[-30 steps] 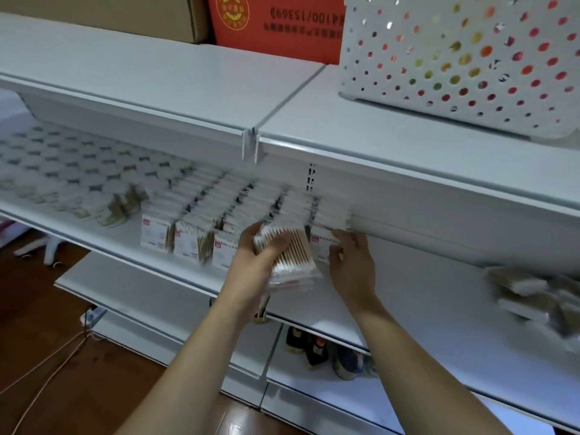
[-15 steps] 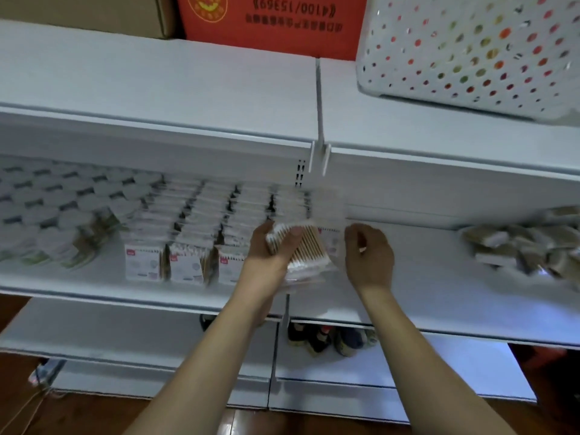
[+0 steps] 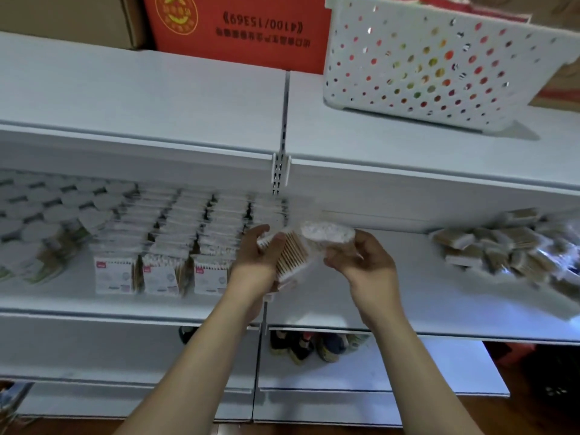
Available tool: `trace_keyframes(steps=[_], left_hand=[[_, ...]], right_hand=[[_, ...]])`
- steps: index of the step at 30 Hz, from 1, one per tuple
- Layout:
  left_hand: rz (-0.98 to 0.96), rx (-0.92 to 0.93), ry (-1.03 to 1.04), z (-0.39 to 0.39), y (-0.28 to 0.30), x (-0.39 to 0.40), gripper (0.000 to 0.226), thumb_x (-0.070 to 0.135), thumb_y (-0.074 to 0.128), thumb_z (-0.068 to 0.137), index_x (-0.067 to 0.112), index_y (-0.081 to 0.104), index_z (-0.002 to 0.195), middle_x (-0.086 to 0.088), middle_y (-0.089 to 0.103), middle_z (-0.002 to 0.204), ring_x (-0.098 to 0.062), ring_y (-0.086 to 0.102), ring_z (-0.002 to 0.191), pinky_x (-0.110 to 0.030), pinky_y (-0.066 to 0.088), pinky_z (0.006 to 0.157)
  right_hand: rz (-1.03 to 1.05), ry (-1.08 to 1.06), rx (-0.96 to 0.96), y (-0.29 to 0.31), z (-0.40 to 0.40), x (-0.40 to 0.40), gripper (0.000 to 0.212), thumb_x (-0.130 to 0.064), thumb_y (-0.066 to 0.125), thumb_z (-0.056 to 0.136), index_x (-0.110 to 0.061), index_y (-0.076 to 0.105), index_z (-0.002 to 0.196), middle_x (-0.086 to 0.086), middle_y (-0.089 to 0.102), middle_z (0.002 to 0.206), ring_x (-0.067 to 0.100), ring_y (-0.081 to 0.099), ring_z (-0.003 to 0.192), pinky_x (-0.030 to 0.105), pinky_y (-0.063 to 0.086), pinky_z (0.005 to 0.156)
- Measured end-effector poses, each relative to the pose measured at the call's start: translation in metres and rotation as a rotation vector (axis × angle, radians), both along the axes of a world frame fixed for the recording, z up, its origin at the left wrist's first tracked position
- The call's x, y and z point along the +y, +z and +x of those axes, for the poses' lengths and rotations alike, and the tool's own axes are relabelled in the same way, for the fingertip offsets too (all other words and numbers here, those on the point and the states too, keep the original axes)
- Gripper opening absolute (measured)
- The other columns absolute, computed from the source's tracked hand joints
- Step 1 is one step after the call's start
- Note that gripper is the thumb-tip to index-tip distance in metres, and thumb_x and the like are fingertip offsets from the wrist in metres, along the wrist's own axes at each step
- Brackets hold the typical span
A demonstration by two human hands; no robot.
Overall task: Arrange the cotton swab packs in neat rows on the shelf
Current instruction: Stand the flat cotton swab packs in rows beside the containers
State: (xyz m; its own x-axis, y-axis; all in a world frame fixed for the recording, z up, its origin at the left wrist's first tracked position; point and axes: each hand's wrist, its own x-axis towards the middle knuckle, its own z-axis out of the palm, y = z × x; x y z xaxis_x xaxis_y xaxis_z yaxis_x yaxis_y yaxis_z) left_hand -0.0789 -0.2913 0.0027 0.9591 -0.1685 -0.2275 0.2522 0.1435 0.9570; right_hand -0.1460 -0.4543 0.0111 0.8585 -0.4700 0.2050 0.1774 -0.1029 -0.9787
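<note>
My one camera sits on my head, wide-angle, looking forward and down at the white shelf [image 3: 408, 296] from close range. My forearms rise from the lower edge to mid-frame; the top shelf's basket [image 3: 439, 58] fills the upper right.

Loose heap of packs [image 3: 514, 249]: motion-blurred, cut by right edge; rowed packs [image 3: 194, 233]: label print unreadable, rear ranks hidden under upper shelf [image 3: 141, 98]; shoes [image 3: 314, 345]: partly hidden beneath middle shelf [image 3: 439, 309].
</note>
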Motion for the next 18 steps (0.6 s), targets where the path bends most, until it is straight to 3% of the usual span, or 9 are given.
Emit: trace_keyframes(steps=[3,6,9,11,13,15,18], left_hand=[[-0.058,0.051,-0.045,-0.003,0.008,-0.006,0.031,0.039,0.069,0.093,0.036,0.057,0.121,-0.01,0.07,0.113,-0.025,0.071,0.078,-0.029,0.054,0.054],[-0.136,0.117,-0.17,-0.008,0.012,-0.012,0.035,0.029,0.072,0.092,0.032,0.054,0.122,-0.011,0.072,0.11,-0.025,0.072,0.074,-0.031,0.055,0.055],[-0.14,0.093,-0.155,-0.01,0.011,-0.016,0.048,0.019,0.077,0.087,0.032,0.052,0.126,-0.006,0.069,0.117,-0.021,0.074,0.081,-0.03,0.055,0.057],[-0.101,0.045,-0.095,-0.01,0.011,-0.017,0.058,0.02,0.08,0.084,0.032,0.051,0.132,0.0,0.068,0.117,-0.015,0.074,0.081,-0.028,0.055,0.054],[-0.058,-0.019,-0.049,-0.008,0.01,-0.016,0.064,0.02,0.083,0.082,0.032,0.048,0.135,0.004,0.068,0.112,-0.01,0.073,0.078,-0.029,0.056,0.054],[-0.025,-0.061,-0.013,-0.006,0.008,-0.014,0.065,0.023,0.083,0.082,0.034,0.046,0.135,0.002,0.067,0.114,-0.014,0.072,0.083,-0.031,0.057,0.057],[0.011,-0.064,0.064,-0.001,0.005,-0.007,0.047,0.031,0.074,0.091,0.037,0.05,0.131,-0.003,0.065,0.124,-0.023,0.073,0.094,-0.044,0.063,0.065]], right_hand=[[-0.261,0.092,-0.199,-0.01,-0.003,-0.004,0.026,-0.001,0.06,0.076,-0.018,0.071,0.093,0.014,0.063,0.119,0.016,0.061,0.116,0.026,0.051,0.092],[-0.321,0.101,-0.237,-0.017,0.0,-0.012,0.028,-0.007,0.053,0.076,-0.018,0.072,0.094,0.015,0.062,0.118,0.013,0.062,0.114,0.022,0.05,0.09],[-0.321,0.078,-0.17,-0.024,0.001,-0.017,0.042,0.005,0.052,0.085,-0.025,0.074,0.103,0.004,0.068,0.119,0.016,0.063,0.114,0.031,0.051,0.094],[-0.1,0.105,-0.053,-0.018,-0.001,-0.012,0.046,0.002,0.05,0.094,-0.035,0.072,0.111,-0.009,0.071,0.113,0.012,0.065,0.11,0.035,0.053,0.093],[-0.007,0.134,0.063,-0.014,0.001,-0.009,0.036,-0.013,0.055,0.1,-0.044,0.064,0.116,-0.02,0.07,0.105,0.004,0.066,0.102,0.03,0.055,0.09],[-0.103,0.169,0.114,-0.013,0.004,-0.008,0.026,-0.027,0.064,0.096,-0.045,0.063,0.115,-0.018,0.069,0.11,0.0,0.065,0.102,0.024,0.054,0.088],[-0.174,0.181,0.145,-0.011,0.014,-0.004,0.029,-0.02,0.073,0.09,-0.043,0.066,0.105,-0.011,0.071,0.108,-0.001,0.066,0.094,0.015,0.052,0.078]])
